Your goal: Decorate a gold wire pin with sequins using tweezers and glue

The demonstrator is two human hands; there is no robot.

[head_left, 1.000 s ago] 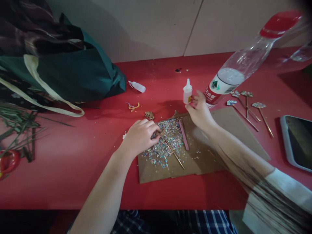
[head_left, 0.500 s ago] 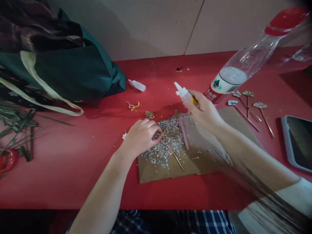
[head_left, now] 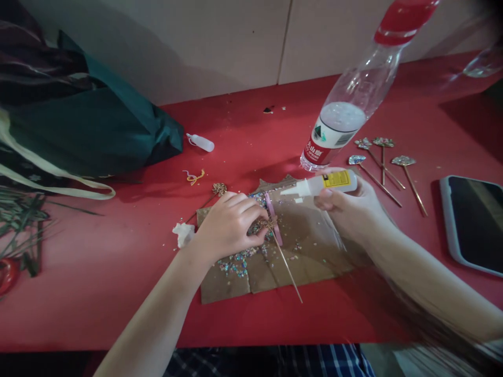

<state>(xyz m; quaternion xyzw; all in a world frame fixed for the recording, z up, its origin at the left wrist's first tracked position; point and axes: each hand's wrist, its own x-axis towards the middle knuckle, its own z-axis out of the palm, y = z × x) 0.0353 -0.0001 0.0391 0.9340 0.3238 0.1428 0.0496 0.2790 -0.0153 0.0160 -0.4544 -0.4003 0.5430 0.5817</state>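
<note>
- The left hand (head_left: 230, 225) pinched a glittery stick topper (head_left: 268, 224), its stick slanting away from that hand, toward the viewer's lower right.
- The right hand (head_left: 348, 207) held a glue bottle (head_left: 328, 183) level, its nozzle aimed left toward the topper.

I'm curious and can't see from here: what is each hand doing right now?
Left hand: closed, holding a gold stick.
Right hand: closed, holding a small plastic squeeze bottle.

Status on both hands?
Left grip on gold stick at its head, over glitter-strewn cardboard. Right grip holding glue bottle, nozzle toward left. Red-capped plastic bottle just behind right grip.
</note>
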